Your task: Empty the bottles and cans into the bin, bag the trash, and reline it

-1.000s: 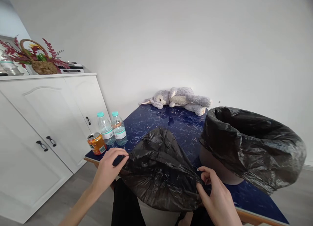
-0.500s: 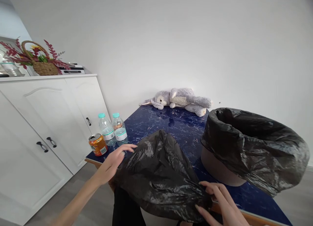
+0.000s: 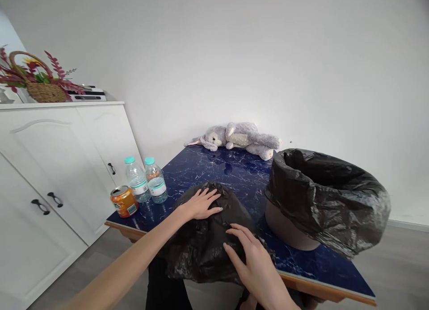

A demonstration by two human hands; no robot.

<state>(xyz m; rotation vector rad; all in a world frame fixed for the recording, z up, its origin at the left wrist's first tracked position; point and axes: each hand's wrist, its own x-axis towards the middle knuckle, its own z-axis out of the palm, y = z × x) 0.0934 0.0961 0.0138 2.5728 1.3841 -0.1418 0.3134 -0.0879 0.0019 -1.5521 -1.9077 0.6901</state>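
Note:
A loose black plastic bag [image 3: 201, 243] lies puffed up over the near edge of the dark blue marbled table [image 3: 234, 171]. My left hand [image 3: 200, 203] rests flat on top of the bag, fingers spread. My right hand [image 3: 250, 258] lies open on the bag's near right side, fingers stretched out. To the right stands a brown bin [image 3: 288, 225] lined with another black bag [image 3: 328, 198] folded over its rim.
Two water bottles [image 3: 145, 185] and an orange can [image 3: 123, 201] stand at the table's left corner. A grey plush toy [image 3: 236, 138] lies at the far edge by the wall. A white cabinet [image 3: 50, 167] with a flower basket [image 3: 38, 80] stands to the left.
Both hands let go of the bag's edges and moved onto its top, now lying flat on it. The bag sits lower and more bunched. The view shifted slightly.

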